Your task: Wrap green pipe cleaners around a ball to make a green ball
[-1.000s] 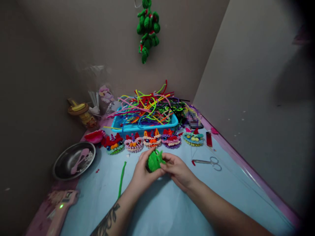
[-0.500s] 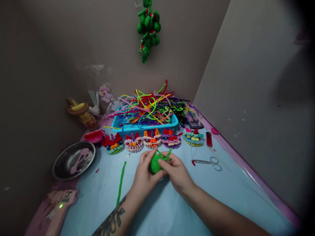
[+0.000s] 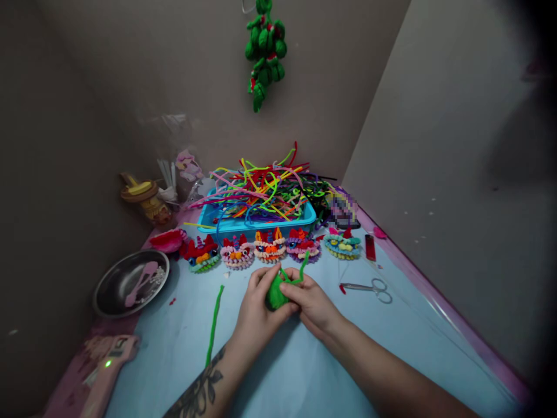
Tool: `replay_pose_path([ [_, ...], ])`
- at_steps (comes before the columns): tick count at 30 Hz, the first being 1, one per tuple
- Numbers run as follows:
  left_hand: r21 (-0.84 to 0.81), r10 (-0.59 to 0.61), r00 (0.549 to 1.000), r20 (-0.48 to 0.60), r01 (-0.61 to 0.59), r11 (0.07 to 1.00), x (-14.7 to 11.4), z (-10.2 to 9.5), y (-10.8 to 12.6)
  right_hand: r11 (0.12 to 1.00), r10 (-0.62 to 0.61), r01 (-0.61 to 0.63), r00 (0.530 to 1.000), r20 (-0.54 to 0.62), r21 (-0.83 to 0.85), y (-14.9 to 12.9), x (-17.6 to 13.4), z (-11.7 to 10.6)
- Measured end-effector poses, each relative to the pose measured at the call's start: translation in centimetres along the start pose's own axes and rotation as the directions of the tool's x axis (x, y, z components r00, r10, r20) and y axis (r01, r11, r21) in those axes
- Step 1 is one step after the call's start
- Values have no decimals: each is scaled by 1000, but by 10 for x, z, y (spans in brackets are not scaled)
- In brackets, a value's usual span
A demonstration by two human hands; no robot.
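Over the middle of the blue table, my left hand (image 3: 256, 302) is closed around a rounded piece of coiled green pipe cleaner (image 3: 275, 294). My right hand (image 3: 315, 299) pinches the same piece from its right side, thumb laid across it. Two loose green ends stick up above the fingers, the right one longer. Part of the piece is hidden by my fingers. A straight green pipe cleaner (image 3: 214, 325) lies left of my left hand, its lower end behind the forearm.
Behind my hands stands a row of colourful lion-like heads (image 3: 270, 247), then a blue tray (image 3: 256, 230) heaped with pipe cleaners. Scissors (image 3: 368, 288) lie at right. A metal bowl (image 3: 111, 290) and a pink device (image 3: 108, 371) stand at left. A green bundle (image 3: 265, 55) hangs above.
The longer green end now rises higher and more upright above my right hand. Both hands stay in nearly the same place, gripping the green piece.
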State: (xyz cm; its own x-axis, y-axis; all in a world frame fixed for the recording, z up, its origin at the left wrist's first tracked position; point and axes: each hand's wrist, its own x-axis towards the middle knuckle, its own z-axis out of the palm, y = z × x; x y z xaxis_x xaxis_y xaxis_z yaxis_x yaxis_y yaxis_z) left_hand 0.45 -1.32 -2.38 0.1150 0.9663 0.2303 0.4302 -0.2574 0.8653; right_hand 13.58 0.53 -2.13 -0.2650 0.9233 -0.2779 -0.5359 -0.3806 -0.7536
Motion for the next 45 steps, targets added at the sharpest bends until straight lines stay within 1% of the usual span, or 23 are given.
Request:
replay_pose_path([
  [4,-1,26,1000,14,-26,1000,0,0,-1,1000,22,-20,995,96,-18,3,3,-5],
  [11,0,33,999,35,-33,999,0,1,-2,1000,-19,22,987,158,-17,6,6,-8],
  [15,2,26,999,42,-26,1000,0,0,-1,1000,-17,21,984,179,-21,7,5,-7],
  [20,12,7,999,53,-7,1000,0,0,0,1000,-10,14,992,125,-26,11,7,-8],
  [23,21,-4,998,56,3,1000,1,-1,-1,997,-14,21,995,97,-71,11,7,-8],
  [25,16,-14,999,45,13,1000,3,-1,-1,992,-24,36,994,102,-121,7,6,-9],
  [27,5,-27,999,22,26,1000,4,-3,0,978,-81,99,992,102,-186,2,6,-10],
  [30,7,-49,999,-3,49,999,6,-4,1,924,-215,229,973,81,-305,-5,5,-13],
  [32,19,-57,998,3,57,998,6,-4,-1,890,-255,267,964,82,-371,-10,5,-14],
  [36,43,-42,998,49,40,998,3,-2,-5,834,-279,313,950,142,-454,-19,2,-14],
  [38,49,-27,994,103,22,999,1,-1,-5,798,-307,350,937,168,-490,-23,2,-13],
  [39,47,-23,991,134,17,999,0,0,-4,785,-319,357,933,163,-506,-25,2,-13],
  [41,39,-29,984,174,23,999,-1,0,-1,781,-324,336,939,119,-526,-24,5,-13],
  [42,35,-36,984,177,30,999,-1,1,0,786,-326,323,941,91,-527,-23,6,-13],
  [45,27,-48,992,118,45,999,0,1,0,823,-342,310,940,21,-475,-17,9,-14],
])
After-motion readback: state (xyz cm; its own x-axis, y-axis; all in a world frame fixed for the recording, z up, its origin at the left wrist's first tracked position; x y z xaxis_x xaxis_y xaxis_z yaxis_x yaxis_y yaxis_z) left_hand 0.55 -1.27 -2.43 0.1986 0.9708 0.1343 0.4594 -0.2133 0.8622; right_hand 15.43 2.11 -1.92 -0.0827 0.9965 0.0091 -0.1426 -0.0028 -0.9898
